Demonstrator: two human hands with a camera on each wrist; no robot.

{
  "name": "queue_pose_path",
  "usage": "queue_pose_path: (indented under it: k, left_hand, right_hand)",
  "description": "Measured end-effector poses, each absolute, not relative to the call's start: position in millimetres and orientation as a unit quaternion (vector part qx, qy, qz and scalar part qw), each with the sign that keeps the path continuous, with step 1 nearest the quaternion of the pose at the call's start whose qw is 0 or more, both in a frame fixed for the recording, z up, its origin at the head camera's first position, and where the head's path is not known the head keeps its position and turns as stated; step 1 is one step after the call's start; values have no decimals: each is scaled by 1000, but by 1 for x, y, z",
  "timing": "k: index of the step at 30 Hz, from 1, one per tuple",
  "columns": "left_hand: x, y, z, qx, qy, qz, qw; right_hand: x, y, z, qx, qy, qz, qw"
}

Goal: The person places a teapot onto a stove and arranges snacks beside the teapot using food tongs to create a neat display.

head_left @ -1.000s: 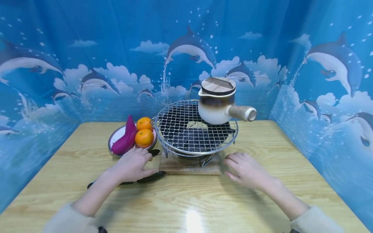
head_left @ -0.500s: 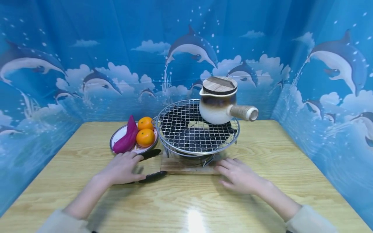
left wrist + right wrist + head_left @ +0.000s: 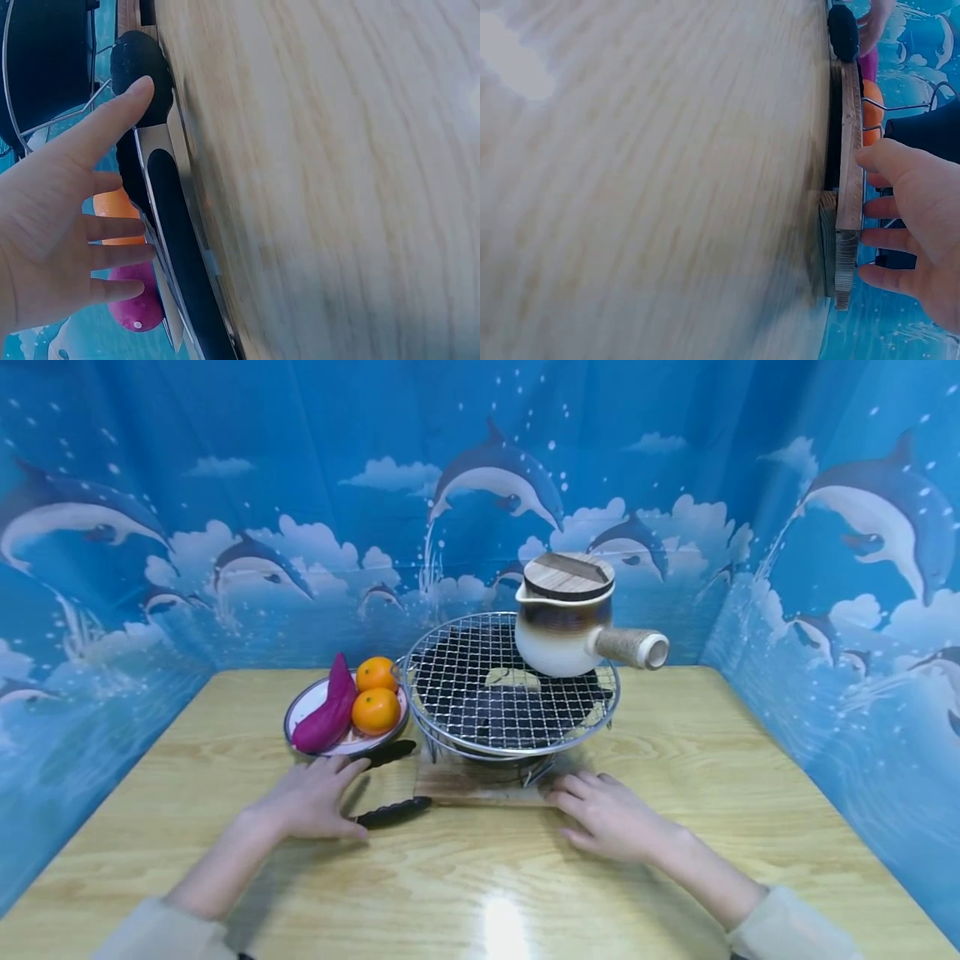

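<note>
Black-tipped tongs (image 3: 393, 812) lie spread on the table, their tips toward the grill stand. My left hand (image 3: 311, 800) is over them with fingers and thumb apart; in the left wrist view the thumb of the left hand (image 3: 67, 217) is by a black tip of the tongs (image 3: 142, 71). My right hand (image 3: 611, 817) is at the right end of the wooden board (image 3: 480, 792) under the grill. In the right wrist view the fingers of the right hand (image 3: 919, 225) extend to the board's edge (image 3: 850, 157); whether they touch it I cannot tell.
A wire grill rack (image 3: 487, 710) holds a lidded pot (image 3: 558, 639), its handle pointing right. Left of it, a plate (image 3: 300, 708) bears a purple sweet potato (image 3: 330, 714) and two oranges (image 3: 377, 711). A dolphin-print curtain (image 3: 300, 485) hangs behind the table.
My left hand has drawn back a little to the left, thumb and fingers spread apart. My right hand has moved left to the board's end.
</note>
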State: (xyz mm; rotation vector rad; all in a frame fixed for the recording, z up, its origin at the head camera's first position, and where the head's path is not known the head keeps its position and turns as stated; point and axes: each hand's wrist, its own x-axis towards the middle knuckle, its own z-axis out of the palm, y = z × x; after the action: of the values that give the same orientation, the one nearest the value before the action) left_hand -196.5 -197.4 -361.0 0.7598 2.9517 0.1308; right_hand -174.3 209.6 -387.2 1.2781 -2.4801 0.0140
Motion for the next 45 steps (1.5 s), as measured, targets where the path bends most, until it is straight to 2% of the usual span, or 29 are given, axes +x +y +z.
queue_pose_path:
  k: [11,29,40,45]
  left_hand:
    - [-202,-194,-364,228,971,34,69]
    - [-204,-193,-372,220,974,39,48]
    - [-207,-196,-368,205,973,46,100]
    - [-209,-196,-368,203,972,42,108]
  right_hand:
    - [-175,208,-388,440,-883,-12,162]
    - [-173,210,-388,436,-887,-10,151]
    - [-174,206,-387,437,-886,-12,157]
    - [-174,206,-388,437,-886,-13,157]
